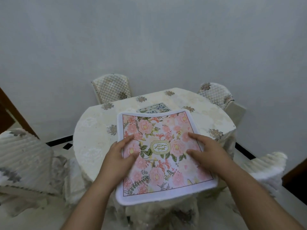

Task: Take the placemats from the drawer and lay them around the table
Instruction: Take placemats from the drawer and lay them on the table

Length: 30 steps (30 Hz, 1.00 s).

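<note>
Both forearms come in from the bottom edge and meet at 1 pink placemat. The left hand has its grip on the mat's left side edge, and the right hand has its grip on the right side edge. On each hand a thumb and 1 finger lie on top of the print. The other fingers are hidden, so how they curl underneath cannot be told.

The mat is white-bordered and printed with pink flowers and green leaves. An oval label sits in the middle, between the 2 hands. The mat's far edge bows upward and its near edge hangs out past the near rim of the tabletop. Whether its underside touches the surface cannot be told.

A cream cloth with scattered flower motifs covers the round tabletop and drapes over its sides. A second placemat, in blue and green, lies flat on the far part of it, half hidden behind the pink mat's raised edge.

Around the tabletop stand 4 covered chairs. There are 2 at the far side, 1 to the left and 1 to the right. Another stands close at the left, and 1 at the right. A plain pale wall rises behind.
</note>
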Tool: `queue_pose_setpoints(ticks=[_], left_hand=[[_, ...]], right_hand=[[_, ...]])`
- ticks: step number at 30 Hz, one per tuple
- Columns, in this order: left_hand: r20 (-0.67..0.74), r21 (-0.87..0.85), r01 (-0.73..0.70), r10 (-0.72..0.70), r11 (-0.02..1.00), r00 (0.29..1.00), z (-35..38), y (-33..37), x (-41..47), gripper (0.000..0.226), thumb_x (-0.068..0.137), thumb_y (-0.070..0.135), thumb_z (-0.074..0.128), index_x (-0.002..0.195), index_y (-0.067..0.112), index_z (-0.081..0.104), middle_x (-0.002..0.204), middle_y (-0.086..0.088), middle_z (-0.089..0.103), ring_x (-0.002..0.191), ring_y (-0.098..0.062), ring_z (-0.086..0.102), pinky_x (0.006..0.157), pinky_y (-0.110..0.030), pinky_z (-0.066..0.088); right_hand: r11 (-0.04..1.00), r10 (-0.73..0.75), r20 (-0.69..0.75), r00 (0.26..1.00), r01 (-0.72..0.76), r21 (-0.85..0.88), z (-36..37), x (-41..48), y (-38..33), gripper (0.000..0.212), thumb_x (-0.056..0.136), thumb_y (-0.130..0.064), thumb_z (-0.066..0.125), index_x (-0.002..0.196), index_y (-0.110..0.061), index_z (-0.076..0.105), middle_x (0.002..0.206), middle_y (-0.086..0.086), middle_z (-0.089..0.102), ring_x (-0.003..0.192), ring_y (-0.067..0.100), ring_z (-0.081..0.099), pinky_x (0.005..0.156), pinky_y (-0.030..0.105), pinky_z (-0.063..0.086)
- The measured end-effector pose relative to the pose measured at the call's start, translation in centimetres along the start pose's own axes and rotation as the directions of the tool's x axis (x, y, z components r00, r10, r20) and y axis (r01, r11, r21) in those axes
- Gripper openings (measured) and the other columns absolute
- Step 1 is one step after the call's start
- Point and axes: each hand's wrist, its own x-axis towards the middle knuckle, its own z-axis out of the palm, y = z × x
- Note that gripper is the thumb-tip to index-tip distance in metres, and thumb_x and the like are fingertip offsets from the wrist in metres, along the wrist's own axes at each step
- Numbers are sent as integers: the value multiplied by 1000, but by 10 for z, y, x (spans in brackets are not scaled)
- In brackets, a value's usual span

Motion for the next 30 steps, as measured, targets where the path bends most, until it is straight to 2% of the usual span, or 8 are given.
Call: queue_pose_setpoints(ticks=[3,5,8,11,16,21,24,30], left_hand=[[23,38,-2,1,999,1000,8,1,35,56,87,30,75,138,45,54,135,12,51,119,-4,51,103,-24,38],[37,7,18,-18,1000,999,16,-2,60,57,86,30,75,135,48,54,137,12,52,120,-8,56,106,-34,46],[41,-44,61,-59,997,997,35,-8,95,62,81,22,74,132,51,53,137,11,56,114,-11,64,97,-43,55],[6,0,91,-91,996,996,65,-12,132,63,81,20,75,134,48,53,140,11,55,121,-12,60,104,-44,51],[-88,102,183,-175,978,981,125,-18,204,64,87,22,74,143,40,47,145,6,45,131,-14,49,114,-38,38],[-165,59,269,-256,961,952,176,-41,279,64,90,19,71,147,34,46,143,6,44,121,-8,48,111,-31,39],[-183,16,331,-323,943,929,200,-61,311,63,92,17,67,148,35,44,144,3,44,122,-12,52,109,-34,44],[-196,43,405,-390,913,900,233,-120,364,65,91,13,66,149,31,43,144,0,41,124,-13,49,108,-29,41]], right_hand=[[1000,5,-2,1000,-5,-6,0,33,2,61,87,-32,71,143,-38,46,144,-3,45,127,19,49,100,27,40],[1000,5,-2,1000,-5,-1,-2,62,7,61,87,-30,72,142,-38,47,144,-3,46,127,19,49,99,26,40],[999,-20,13,1000,21,-24,-6,115,21,62,87,-30,72,143,-39,46,143,-2,47,125,19,50,96,25,40],[998,-44,48,998,46,-48,-10,175,39,63,87,-31,71,144,-39,44,144,-3,46,124,19,51,94,25,42],[992,-107,134,985,115,-52,-10,289,75,61,88,-30,70,144,-39,45,144,-1,46,126,20,50,96,28,42],[984,-135,212,968,156,-83,7,392,106,62,88,-29,69,144,-37,44,145,0,47,127,20,49,97,26,40],[984,-139,249,958,163,-78,26,441,122,61,89,-26,67,145,-37,44,145,1,47,127,19,50,92,22,37],[981,-130,310,942,167,-96,89,501,164,61,91,-23,65,147,-32,42,142,2,48,126,19,50,91,19,33]])
